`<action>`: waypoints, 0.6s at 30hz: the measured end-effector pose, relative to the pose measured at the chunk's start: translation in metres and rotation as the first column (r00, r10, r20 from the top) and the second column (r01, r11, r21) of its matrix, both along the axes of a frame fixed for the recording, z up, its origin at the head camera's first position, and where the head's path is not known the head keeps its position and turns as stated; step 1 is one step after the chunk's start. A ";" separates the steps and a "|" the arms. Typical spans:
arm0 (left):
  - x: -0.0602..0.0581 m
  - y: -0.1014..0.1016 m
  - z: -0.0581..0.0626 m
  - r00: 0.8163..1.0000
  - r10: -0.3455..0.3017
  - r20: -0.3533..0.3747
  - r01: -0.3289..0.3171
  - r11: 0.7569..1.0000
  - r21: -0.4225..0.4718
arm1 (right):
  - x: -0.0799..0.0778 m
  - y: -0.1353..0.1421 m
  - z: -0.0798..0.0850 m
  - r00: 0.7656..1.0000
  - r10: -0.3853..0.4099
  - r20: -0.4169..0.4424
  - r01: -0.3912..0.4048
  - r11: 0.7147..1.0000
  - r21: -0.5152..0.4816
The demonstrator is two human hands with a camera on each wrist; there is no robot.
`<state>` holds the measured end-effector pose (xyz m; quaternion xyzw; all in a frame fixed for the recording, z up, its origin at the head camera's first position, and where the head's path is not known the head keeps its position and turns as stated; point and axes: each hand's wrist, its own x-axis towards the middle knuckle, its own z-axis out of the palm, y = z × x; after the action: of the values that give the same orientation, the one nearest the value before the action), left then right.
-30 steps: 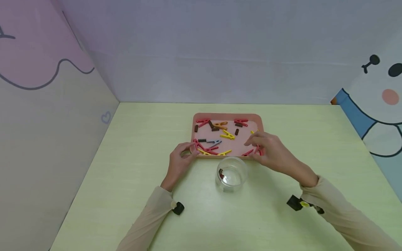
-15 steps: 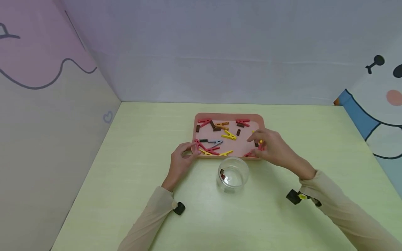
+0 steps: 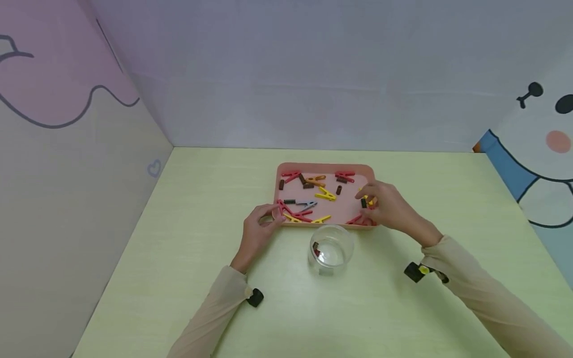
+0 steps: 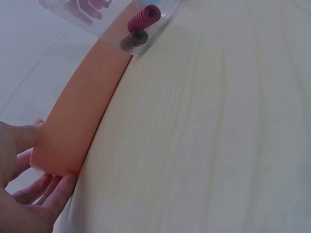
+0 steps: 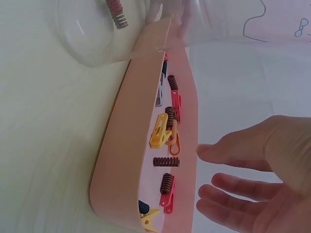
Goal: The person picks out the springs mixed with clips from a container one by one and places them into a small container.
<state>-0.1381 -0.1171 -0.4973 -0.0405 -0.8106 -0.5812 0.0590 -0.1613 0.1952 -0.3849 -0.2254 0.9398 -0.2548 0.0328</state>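
Note:
A shallow pink tray [image 3: 325,167] holds several red, yellow, orange and grey-blue clothespins and several dark coil springs. My left hand [image 3: 258,232] grips its near left corner, thumb on one side and fingers on the other in the left wrist view. Over the tray's right end hovers my right hand [image 3: 388,209], thumb and fingers apart with nothing between them. Below that hand lie a black spring [image 3: 363,203] and a yellow clothespin [image 5: 150,220], partly hidden by fingers in the head view. A red clothespin [image 3: 353,219] lies at the near right edge.
A clear round jar [image 3: 331,248] stands just in front of the tray, with a red spring [image 4: 144,18] and a dark spring [image 4: 134,40] inside. Light wood tabletop [image 3: 210,199] surrounds both. A pale wall panel [image 3: 277,114] rises behind.
My right hand has shifted slightly within the tray's right end, and the black spring has come into view between thumb and fingers. The left hand keeps its grip on the tray corner.

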 end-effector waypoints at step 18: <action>0.000 -0.001 -0.001 1.000 -0.009 -0.014 0.009 1.000 0.001 | -0.026 0.006 -0.023 0.999 -0.012 0.044 0.008 0.996 0.089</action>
<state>-0.1384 -0.1178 -0.4979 -0.0483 -0.8098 -0.5815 0.0619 -0.1875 0.2013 -0.4079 -0.2134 0.9503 -0.2177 0.0627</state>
